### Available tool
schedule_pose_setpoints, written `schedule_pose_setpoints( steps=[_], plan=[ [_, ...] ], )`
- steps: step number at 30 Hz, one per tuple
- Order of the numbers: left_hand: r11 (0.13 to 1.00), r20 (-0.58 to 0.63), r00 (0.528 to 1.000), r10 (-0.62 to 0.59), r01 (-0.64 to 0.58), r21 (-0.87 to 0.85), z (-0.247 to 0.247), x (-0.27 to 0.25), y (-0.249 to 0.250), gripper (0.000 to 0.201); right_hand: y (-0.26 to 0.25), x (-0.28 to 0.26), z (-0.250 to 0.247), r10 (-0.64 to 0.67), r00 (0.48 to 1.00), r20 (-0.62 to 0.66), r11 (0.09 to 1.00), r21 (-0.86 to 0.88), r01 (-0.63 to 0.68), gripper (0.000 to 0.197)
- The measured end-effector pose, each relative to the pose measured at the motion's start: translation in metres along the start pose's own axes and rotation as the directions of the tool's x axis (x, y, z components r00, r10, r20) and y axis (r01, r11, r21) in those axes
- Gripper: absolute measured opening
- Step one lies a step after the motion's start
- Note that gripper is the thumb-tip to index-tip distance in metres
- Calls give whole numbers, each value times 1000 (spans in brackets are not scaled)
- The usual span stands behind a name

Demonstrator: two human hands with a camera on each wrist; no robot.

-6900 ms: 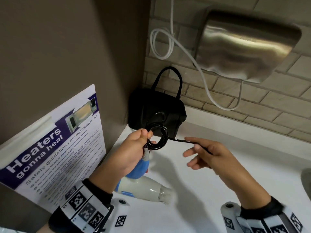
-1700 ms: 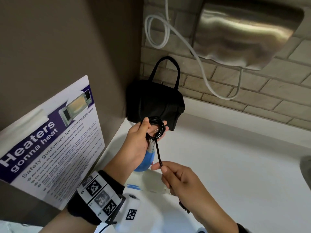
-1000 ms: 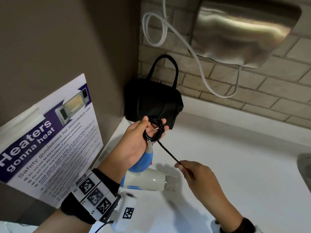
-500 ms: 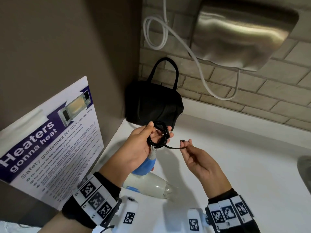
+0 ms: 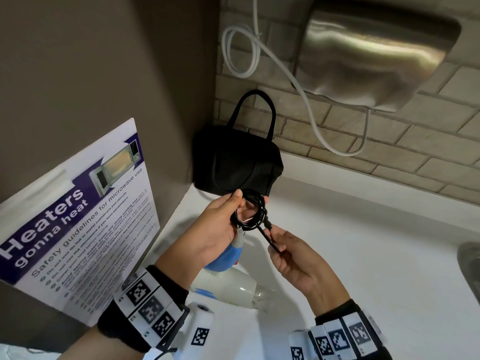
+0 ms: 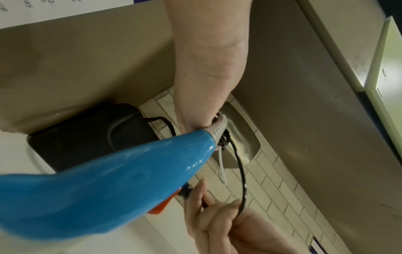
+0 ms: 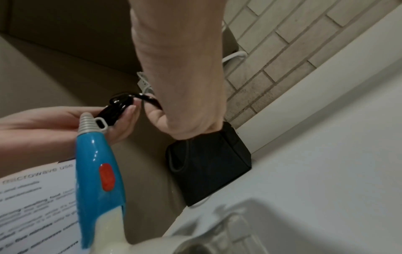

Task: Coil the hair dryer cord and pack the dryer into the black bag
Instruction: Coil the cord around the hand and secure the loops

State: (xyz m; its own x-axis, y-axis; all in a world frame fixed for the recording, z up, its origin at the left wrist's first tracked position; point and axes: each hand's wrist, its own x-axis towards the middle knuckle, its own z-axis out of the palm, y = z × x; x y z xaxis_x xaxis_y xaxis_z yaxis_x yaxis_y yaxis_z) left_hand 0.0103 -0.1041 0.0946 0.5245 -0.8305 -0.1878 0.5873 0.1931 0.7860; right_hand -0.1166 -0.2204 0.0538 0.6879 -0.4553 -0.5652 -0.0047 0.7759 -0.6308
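My left hand (image 5: pixel 223 229) holds a small coil of black cord (image 5: pixel 250 213) between thumb and fingers, above the counter. From the coil hangs the hair dryer (image 5: pixel 228 279), blue handle (image 6: pixel 104 185) up and white barrel down near the counter. My right hand (image 5: pixel 283 245) pinches the cord's free end (image 5: pixel 267 236) just below the coil. The black bag (image 5: pixel 233 165) stands in the corner behind my hands, handle up; I cannot tell if it is unzipped. In the right wrist view the handle's red switch (image 7: pixel 106 177) faces the camera.
A white counter (image 5: pixel 376 255) runs to the right, with a sink edge (image 5: pixel 470 266) at far right. A steel hand dryer (image 5: pixel 376 53) with a looped white cable (image 5: pixel 249 50) hangs on the brick wall. A microwave safety poster (image 5: pixel 78 222) leans on the brown left wall.
My right hand has wound further turns onto the coil and now pinches the short tail close under it. The left hand has kept its hold of the coil and the hanging dryer.
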Motion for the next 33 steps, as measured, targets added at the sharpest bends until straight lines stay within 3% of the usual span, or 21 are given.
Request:
schedule_pose_setpoints(
  steps=[3,8,16,22,29,33],
  plan=[
    [999,-92,996,-14,16,28,-3,3,-1,25,2,-9,3,-15,996,91,989,-148,29,21],
    [992,-190,982,6,17,121,-7,5,-2,26,5,-14,2,-53,979,196,973,-210,95,29],
    [978,-184,982,38,1,207,-9,10,-9,37,11,-8,1,-71,974,215,983,-149,105,29],
    [978,-151,988,45,-12,210,-5,7,-8,36,17,2,11,19,967,255,998,-65,-3,40],
    [973,-123,992,23,7,232,-4,2,-6,37,11,3,31,52,949,312,989,-150,-6,53],
    [968,-105,994,27,0,252,-2,3,-5,45,4,-1,41,57,953,296,954,-298,36,59]
  ],
)
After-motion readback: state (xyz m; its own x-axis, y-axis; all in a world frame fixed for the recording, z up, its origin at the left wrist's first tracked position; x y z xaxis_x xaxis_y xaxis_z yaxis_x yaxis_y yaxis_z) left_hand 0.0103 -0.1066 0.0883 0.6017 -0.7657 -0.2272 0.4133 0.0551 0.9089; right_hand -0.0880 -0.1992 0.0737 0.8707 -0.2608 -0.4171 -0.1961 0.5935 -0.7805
